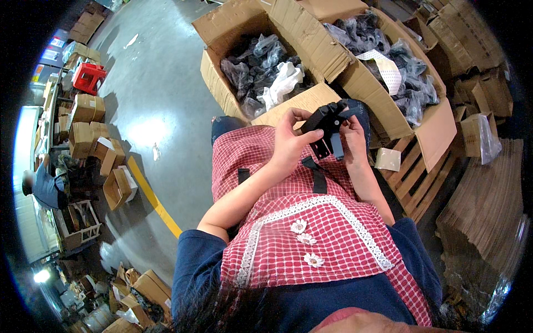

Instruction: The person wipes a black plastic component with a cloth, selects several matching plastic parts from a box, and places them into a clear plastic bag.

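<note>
Black part [321, 119] grasped in both hands [290, 140]; bag-filled cartons [220, 89] close beyond, slatted pallet [413, 178] right.

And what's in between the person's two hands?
A black thing is there, held by the left hand and the right hand; the head view shows it.

Grey floor [183, 72] — yellow stripe [153, 195], white scraps [131, 40], open carton [115, 188], wooden pallet [411, 177] on it.
</note>
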{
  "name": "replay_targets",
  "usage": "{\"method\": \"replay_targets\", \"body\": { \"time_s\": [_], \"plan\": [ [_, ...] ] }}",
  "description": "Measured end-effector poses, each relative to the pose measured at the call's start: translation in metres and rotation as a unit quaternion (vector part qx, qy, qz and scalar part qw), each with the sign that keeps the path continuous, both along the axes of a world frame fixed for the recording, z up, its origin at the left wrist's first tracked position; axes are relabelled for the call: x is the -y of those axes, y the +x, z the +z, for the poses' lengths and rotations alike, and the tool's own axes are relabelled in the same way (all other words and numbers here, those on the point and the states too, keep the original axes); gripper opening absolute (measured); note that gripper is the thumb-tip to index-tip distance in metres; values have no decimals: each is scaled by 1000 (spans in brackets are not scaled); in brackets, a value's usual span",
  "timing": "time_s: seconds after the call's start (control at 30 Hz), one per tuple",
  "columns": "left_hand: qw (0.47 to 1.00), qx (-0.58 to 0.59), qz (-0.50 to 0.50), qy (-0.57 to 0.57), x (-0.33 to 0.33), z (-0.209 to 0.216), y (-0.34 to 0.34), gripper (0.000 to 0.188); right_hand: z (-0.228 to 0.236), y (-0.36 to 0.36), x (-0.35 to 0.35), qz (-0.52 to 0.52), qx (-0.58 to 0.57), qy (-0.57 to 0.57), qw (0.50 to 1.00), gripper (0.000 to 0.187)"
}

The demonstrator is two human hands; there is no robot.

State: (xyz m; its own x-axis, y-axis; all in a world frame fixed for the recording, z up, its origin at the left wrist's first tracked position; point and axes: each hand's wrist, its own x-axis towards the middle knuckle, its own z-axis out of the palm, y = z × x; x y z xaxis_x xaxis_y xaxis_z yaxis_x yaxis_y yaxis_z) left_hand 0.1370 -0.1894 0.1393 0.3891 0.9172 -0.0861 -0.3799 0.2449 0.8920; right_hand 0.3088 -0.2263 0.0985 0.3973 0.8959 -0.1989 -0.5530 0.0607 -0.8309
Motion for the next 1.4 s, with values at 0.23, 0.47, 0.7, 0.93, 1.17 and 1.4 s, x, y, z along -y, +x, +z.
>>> {"method": "replay_targets", "body": {
  "time_s": [0.23,0.47,0.7,0.93,1.17,1.4],
  "plan": [
    [999,25,-6,19,9,8,-2,41,-6,17,4,66,34,-14,997,34],
    [954,-131,-8,270,5,7,-4,40,28,6,10,164,-88,92,978,26],
    [994,-49,-8,95,6,11,-3,37,10,19,20,136,-106,-3,985,33],
    [880,-241,69,404,2,16,-11,40,45,-2,22,171,-83,66,980,43],
    [816,-272,78,503,12,22,-13,43,89,-15,71,121,30,-73,989,49],
    [847,-247,109,458,5,30,-10,38,-7,17,45,44,-119,-10,992,41]
  ]
}}
